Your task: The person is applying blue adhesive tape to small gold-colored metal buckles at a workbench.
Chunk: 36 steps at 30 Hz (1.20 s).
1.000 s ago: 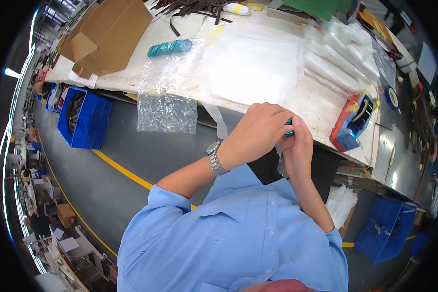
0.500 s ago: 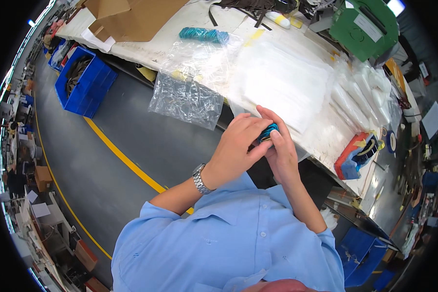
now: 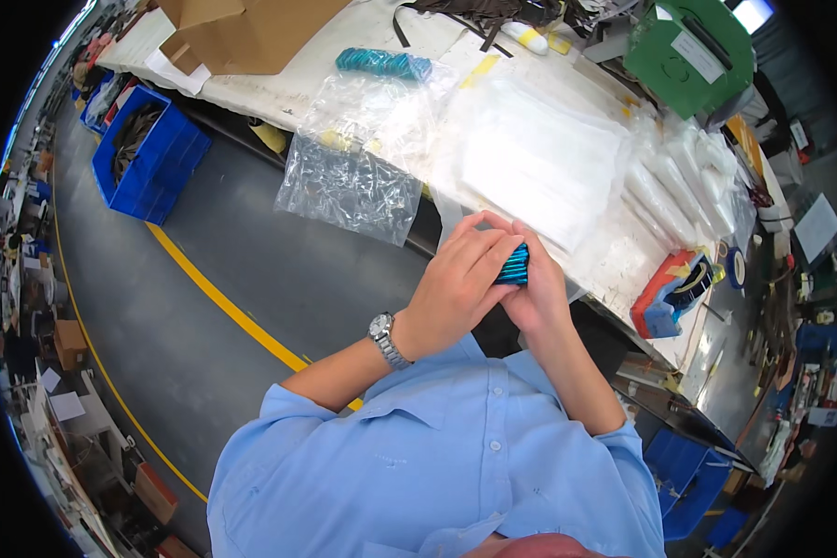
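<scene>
A small stack of shiny teal, thin-edged pieces (image 3: 513,267) sits between my two hands, in front of my chest near the table's edge. My left hand (image 3: 454,284), with a metal watch on its wrist, wraps it from the left, fingers bent over its top. My right hand (image 3: 544,290) cups it from the right, fingertips meeting the left ones. What the pieces are exactly I cannot make out, as fingers cover part of them. A longer row of similar teal pieces (image 3: 383,64) lies on the table at the far end of a clear plastic bag (image 3: 353,186).
White plastic sheets (image 3: 539,158) lie in a pile on the table (image 3: 614,270), with rolled clear bags (image 3: 665,191) beside them. A red-and-blue tape dispenser (image 3: 660,293) stands at right. A green machine (image 3: 693,56), a cardboard box (image 3: 251,33) and a blue bin (image 3: 158,172) are farther off.
The teal stack has turned between my hands, so its ridged side now shows. My right thumb has moved off its face, and my fingers have closed together over the far side.
</scene>
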Available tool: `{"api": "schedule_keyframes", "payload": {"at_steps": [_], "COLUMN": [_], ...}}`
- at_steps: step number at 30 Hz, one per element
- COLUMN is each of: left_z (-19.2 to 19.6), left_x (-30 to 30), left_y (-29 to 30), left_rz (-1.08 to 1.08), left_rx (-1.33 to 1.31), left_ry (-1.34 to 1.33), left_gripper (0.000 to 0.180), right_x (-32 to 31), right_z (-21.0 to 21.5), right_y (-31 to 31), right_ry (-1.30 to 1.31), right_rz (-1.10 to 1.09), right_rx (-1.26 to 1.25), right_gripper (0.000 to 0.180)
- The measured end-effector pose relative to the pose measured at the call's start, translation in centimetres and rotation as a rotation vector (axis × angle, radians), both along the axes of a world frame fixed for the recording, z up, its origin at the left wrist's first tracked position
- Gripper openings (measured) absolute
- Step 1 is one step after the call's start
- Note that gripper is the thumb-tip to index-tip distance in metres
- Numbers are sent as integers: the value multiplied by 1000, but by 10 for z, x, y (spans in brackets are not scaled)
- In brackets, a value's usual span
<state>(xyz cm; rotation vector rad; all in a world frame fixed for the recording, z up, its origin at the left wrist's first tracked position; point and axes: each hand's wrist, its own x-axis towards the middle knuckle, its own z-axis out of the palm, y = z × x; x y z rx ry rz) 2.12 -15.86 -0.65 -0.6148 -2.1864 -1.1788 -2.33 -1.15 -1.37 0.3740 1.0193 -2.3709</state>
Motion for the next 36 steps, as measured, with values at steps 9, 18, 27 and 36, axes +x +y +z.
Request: {"api": "schedule_keyframes", "payload": {"at_steps": [9,18,27,36], "left_z": [-12,-36,-79,-49], "left_x": [23,69,80,-20], "left_y": [-27,-98,-159,-167], "left_rz": [245,276,356,167], "left_rx": [1,520,1173,1017], "left_ry": [-16,-367,-597,-702], "left_gripper": [57,55,43,39], "right_x": [2,6,-2,-54], "right_z": [18,6,2,20], "right_y": [-38,-100,-132,-148], "right_ry": [19,273,1865,1891], "right_rz": [184,628,101,-140], "right_rx": [43,209,1258,1130], "right_gripper": [45,52,85,30]}}
